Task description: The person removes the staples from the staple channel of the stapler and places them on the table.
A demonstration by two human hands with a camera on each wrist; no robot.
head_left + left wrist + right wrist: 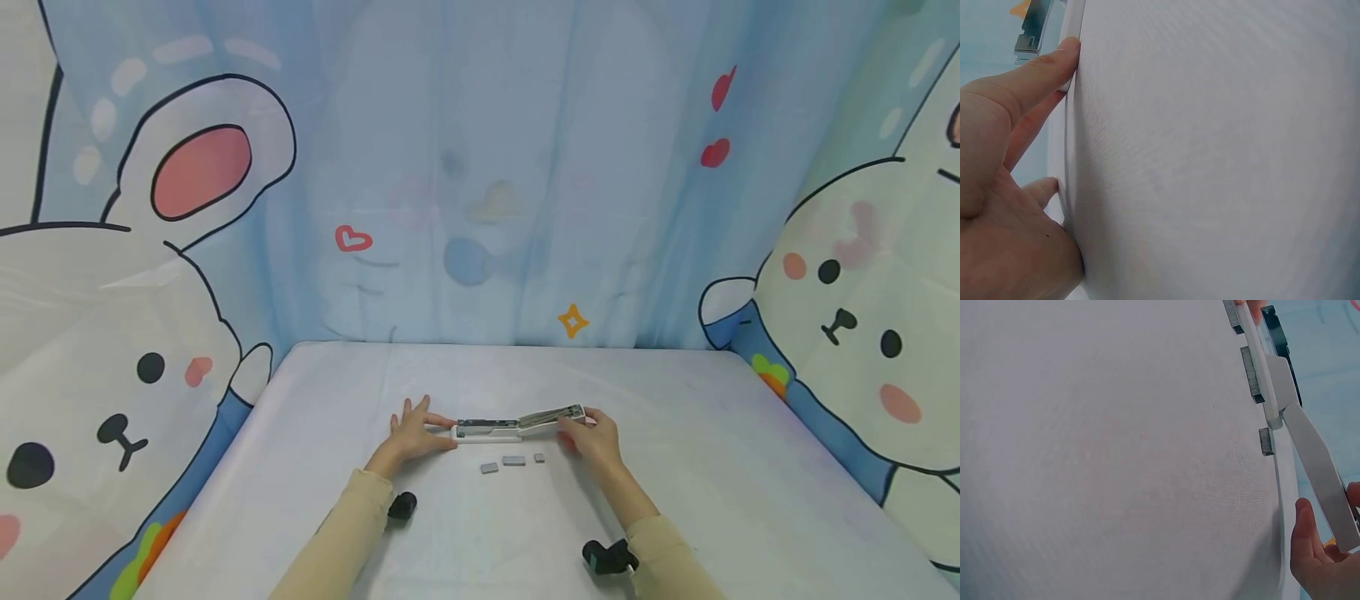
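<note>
A white stapler (pixel 487 437) lies spread wide open on the table, its base at the left and its top arm tilted up to the right. My left hand (pixel 411 435) pinches the base's left end between thumb and forefinger, the other fingers spread. With my right hand (pixel 597 440) I hold the free end of the raised top arm (pixel 1319 469); in the right wrist view part of that grip is cut off by the frame edge. Just in front of the stapler lie three short grey staple strips: a middle one (pixel 513 461), a left one (pixel 489 468) and a smaller right one (pixel 539 457).
A white cloth covers the table (pixel 480 533). Behind it hangs a blue curtain (pixel 480 167) with cartoon prints. Black wrist devices sit beneath the left sleeve (pixel 341 533) and the right sleeve (pixel 671 558).
</note>
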